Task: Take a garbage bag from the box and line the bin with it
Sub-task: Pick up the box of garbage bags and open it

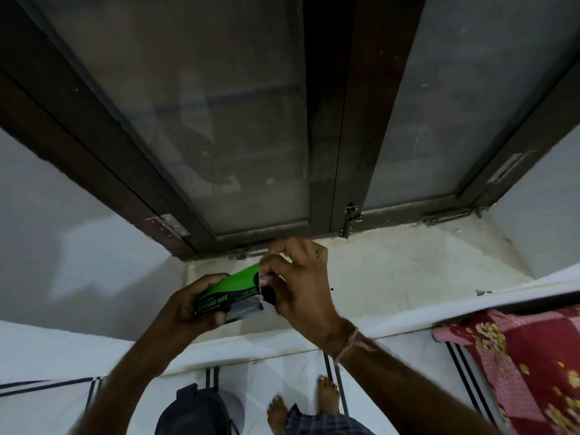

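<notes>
My left hand (pixel 188 304) grips a green and black garbage bag box (pixel 233 290) lying sideways in the air above the window sill. At the box's open right end, my right hand (pixel 298 277) has its fingers curled on the end flap. A dark roll of bags (pixel 269 296) shows inside that open end, under the right palm. On the floor at the bottom edge stands a dark bin (pixel 194 412), partly cut off.
A white window sill (pixel 408 271) runs below a dark-framed shut window (pixel 320 120) with a latch. A red floral cloth (pixel 514 365) hangs at the right. My bare feet (pixel 301 403) stand on white floor tiles beside the bin.
</notes>
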Action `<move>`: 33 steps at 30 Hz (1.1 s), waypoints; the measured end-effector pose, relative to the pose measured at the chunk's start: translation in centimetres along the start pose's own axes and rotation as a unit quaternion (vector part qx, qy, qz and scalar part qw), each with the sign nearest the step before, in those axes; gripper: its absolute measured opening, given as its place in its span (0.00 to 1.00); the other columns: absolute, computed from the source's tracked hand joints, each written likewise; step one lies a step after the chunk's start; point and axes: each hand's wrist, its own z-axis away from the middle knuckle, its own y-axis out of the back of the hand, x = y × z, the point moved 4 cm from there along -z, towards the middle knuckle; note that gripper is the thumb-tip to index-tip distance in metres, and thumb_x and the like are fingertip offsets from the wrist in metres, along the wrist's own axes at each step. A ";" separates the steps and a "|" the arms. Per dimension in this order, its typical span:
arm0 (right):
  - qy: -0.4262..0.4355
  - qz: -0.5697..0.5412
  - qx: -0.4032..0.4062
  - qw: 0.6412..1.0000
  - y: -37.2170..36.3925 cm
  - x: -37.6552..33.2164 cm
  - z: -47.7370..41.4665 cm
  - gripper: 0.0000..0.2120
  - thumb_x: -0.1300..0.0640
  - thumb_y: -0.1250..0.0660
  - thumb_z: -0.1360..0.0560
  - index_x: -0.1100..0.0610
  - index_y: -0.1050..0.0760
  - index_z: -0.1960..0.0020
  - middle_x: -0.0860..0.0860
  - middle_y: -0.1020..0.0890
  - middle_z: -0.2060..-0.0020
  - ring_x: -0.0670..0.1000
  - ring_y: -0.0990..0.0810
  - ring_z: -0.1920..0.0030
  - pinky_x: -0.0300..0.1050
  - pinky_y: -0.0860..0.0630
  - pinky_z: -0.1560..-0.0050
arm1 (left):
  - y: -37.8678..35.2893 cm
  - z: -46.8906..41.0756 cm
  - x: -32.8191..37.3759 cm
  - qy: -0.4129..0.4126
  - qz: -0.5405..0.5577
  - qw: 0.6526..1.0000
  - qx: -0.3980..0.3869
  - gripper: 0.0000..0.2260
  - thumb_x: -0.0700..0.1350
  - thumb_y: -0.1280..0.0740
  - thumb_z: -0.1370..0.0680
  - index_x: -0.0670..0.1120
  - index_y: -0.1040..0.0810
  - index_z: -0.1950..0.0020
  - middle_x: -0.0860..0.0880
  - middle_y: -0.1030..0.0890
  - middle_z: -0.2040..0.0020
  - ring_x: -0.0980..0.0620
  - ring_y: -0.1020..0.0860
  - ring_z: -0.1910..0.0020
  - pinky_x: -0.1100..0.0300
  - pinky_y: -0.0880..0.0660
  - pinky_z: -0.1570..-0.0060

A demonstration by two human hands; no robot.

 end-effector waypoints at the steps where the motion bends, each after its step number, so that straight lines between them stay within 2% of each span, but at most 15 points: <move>1: 0.020 0.023 -0.011 0.999 0.0 0.0 0.1 0.05 0.53 0.30 0.25 0.51 0.16 0.52 0.47 0.19 0.48 0.52 0.23 0.45 0.55 0.31 0.45 | 0.2 0.1 -0.1 0.000 -0.002 1.000 0.002 0.44 0.65 0.17 0.44 0.50 0.23 0.32 0.51 0.16 0.39 0.52 0.17 0.41 0.62 0.20 0.48; 5: 0.106 0.057 -0.042 0.992 0.7 0.1 -0.2 0.07 0.52 0.26 0.25 0.48 0.14 0.47 0.44 0.17 0.49 0.53 0.22 0.46 0.53 0.33 0.49 | 1.0 0.6 -0.1 0.012 -0.005 1.000 -0.012 0.44 0.65 0.18 0.43 0.50 0.23 0.31 0.48 0.16 0.39 0.51 0.17 0.41 0.63 0.20 0.50; 8: 0.152 0.088 -0.069 0.982 1.2 -0.4 -0.9 0.05 0.51 0.27 0.24 0.48 0.14 0.50 0.43 0.16 0.53 0.53 0.21 0.50 0.54 0.32 0.52 | 0.9 0.7 -0.1 0.015 -0.031 0.999 -0.035 0.40 0.64 0.19 0.39 0.49 0.23 0.31 0.47 0.16 0.39 0.49 0.18 0.40 0.60 0.20 0.49; 11: 0.198 0.116 -0.076 0.970 1.4 -1.0 -1.4 0.03 0.54 0.29 0.25 0.49 0.16 0.55 0.44 0.18 0.58 0.52 0.23 0.54 0.52 0.34 0.54 | 0.8 0.7 -0.2 0.016 -0.028 0.998 -0.047 0.40 0.63 0.20 0.38 0.48 0.24 0.30 0.46 0.17 0.38 0.48 0.18 0.38 0.57 0.19 0.47; 14: 0.223 0.111 -0.072 0.966 1.6 -1.1 -1.8 0.04 0.56 0.29 0.25 0.51 0.16 0.57 0.46 0.18 0.60 0.53 0.21 0.55 0.51 0.33 0.55 | 0.7 0.7 -0.4 0.020 -0.010 0.999 -0.046 0.42 0.64 0.19 0.39 0.49 0.24 0.30 0.48 0.17 0.37 0.49 0.18 0.38 0.56 0.19 0.46; 17: 0.239 0.095 -0.062 0.964 1.8 -1.0 -1.8 0.04 0.59 0.29 0.25 0.53 0.16 0.57 0.48 0.17 0.60 0.54 0.21 0.55 0.50 0.33 0.56 | 0.5 0.6 -0.5 0.007 -0.011 0.998 -0.056 0.36 0.61 0.20 0.36 0.52 0.23 0.31 0.47 0.18 0.36 0.49 0.19 0.37 0.56 0.19 0.45; 20: 0.234 0.078 -0.039 0.968 2.5 -0.5 -2.0 0.03 0.58 0.26 0.25 0.55 0.14 0.53 0.48 0.15 0.56 0.53 0.21 0.53 0.46 0.35 0.52 | 0.8 0.3 -0.3 -0.009 -0.008 0.999 -0.040 0.32 0.57 0.20 0.35 0.53 0.22 0.32 0.47 0.17 0.37 0.48 0.19 0.37 0.58 0.20 0.46; 23: 0.174 0.026 -0.007 0.984 3.6 0.8 -2.4 0.07 0.60 0.24 0.26 0.55 0.13 0.48 0.50 0.14 0.55 0.51 0.22 0.52 0.42 0.33 0.50 | 1.7 0.2 -0.1 -0.032 -0.021 0.999 -0.004 0.37 0.59 0.20 0.36 0.48 0.23 0.31 0.46 0.17 0.37 0.48 0.19 0.38 0.59 0.20 0.47; 26: 0.049 -0.115 -0.037 0.991 3.7 2.7 -2.1 0.07 0.64 0.27 0.24 0.58 0.14 0.47 0.52 0.15 0.52 0.51 0.19 0.50 0.42 0.24 0.51 | 1.8 0.1 0.3 -0.053 -0.052 0.997 0.024 0.33 0.56 0.22 0.36 0.51 0.22 0.32 0.51 0.17 0.37 0.52 0.19 0.38 0.61 0.20 0.46; 27: -0.007 -0.186 -0.056 0.981 3.4 3.1 -1.6 0.07 0.64 0.29 0.22 0.59 0.15 0.46 0.52 0.16 0.50 0.52 0.18 0.49 0.44 0.21 0.53 | 1.8 0.0 0.5 -0.062 -0.066 0.995 0.039 0.31 0.55 0.23 0.35 0.52 0.22 0.33 0.53 0.17 0.38 0.55 0.20 0.39 0.62 0.21 0.45; 30: -0.164 -0.353 -0.106 0.915 1.8 3.3 0.6 0.11 0.57 0.32 0.19 0.59 0.20 0.39 0.52 0.17 0.42 0.56 0.16 0.45 0.57 0.16 0.53 | 1.3 -0.2 0.8 -0.102 -0.124 0.984 0.079 0.26 0.49 0.22 0.32 0.55 0.21 0.35 0.60 0.19 0.40 0.61 0.21 0.40 0.70 0.23 0.46; 33: -0.246 -0.354 -0.097 0.897 -0.2 3.4 2.0 0.15 0.56 0.23 0.27 0.58 0.21 0.42 0.53 0.16 0.47 0.57 0.16 0.50 0.65 0.19 0.50 | 0.9 -0.4 0.6 -0.132 -0.170 0.972 0.097 0.25 0.40 0.21 0.30 0.56 0.22 0.37 0.63 0.21 0.41 0.63 0.22 0.41 0.72 0.24 0.48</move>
